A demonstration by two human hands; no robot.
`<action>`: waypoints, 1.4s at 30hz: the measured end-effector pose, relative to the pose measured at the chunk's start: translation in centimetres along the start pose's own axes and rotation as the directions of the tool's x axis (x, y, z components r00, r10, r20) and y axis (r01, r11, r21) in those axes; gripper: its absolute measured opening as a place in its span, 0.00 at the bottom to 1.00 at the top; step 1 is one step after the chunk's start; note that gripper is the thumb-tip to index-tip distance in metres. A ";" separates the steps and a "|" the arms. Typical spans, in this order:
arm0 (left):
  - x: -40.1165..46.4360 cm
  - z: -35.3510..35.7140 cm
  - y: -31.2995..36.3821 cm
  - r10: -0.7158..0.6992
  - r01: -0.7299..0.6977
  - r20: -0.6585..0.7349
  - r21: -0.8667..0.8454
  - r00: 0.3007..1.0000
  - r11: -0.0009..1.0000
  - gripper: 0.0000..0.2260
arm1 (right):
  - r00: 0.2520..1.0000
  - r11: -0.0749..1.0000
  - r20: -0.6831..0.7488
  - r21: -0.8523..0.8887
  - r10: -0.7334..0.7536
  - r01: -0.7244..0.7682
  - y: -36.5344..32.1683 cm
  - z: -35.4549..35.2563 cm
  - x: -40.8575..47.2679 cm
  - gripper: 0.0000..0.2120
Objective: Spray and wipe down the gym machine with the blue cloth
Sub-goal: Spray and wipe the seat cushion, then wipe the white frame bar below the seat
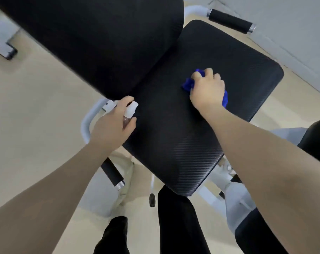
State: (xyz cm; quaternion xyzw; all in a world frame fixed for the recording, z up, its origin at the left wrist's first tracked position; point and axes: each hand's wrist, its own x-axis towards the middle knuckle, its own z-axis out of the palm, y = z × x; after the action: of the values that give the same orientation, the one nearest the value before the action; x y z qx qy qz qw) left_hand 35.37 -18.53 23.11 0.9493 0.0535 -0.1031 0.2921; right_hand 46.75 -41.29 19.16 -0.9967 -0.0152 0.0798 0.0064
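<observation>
Right hand (207,88) bunched over the blue cloth (187,84), fingers curled round it, pressing it onto the seat pad (183,140) near the middle of the pad's far half. Cloth shows at both sides of the hand, crumpled. Left hand (112,123) grips a small clear spray bottle (130,111) with white cap, held at the pad's left edge, just below the back pad (93,39); forefinger lies over the cap. Nozzle direction unclear. Seat and back pads black, woven texture, meeting at an angle. White frame tube (87,121) curves beside the left hand. Black foam handle (112,172) under the left forearm; a second handle (230,21) beyond the seat's far corner. Dark trouser legs (177,222) at bottom. Pale floor (36,116) beneath.
</observation>
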 end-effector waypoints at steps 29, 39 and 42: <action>-8.7 1.7 -17.0 0.050 -0.097 0.227 0.205 0.973 0.974 0.20 | 0.993 0.938 -0.036 0.323 -0.117 0.122 -16.0 5.7 -25.3 0.09; -13.5 2.9 -13.9 0.153 -0.299 0.411 0.320 0.899 0.899 0.21 | 0.995 0.905 0.032 0.413 0.099 -0.104 -15.1 5.1 -24.9 0.10; -13.2 3.3 -14.5 0.168 -0.235 0.339 0.167 0.926 0.957 0.19 | 0.995 0.869 0.068 0.486 0.067 -0.092 -15.9 5.3 -25.0 0.10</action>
State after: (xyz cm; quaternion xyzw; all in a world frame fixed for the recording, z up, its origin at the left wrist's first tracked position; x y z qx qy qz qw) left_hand 19.69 -9.02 15.56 0.9451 -0.1040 -0.2308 0.2066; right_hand 20.82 -26.10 18.14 -0.9603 0.0463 0.1054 0.2539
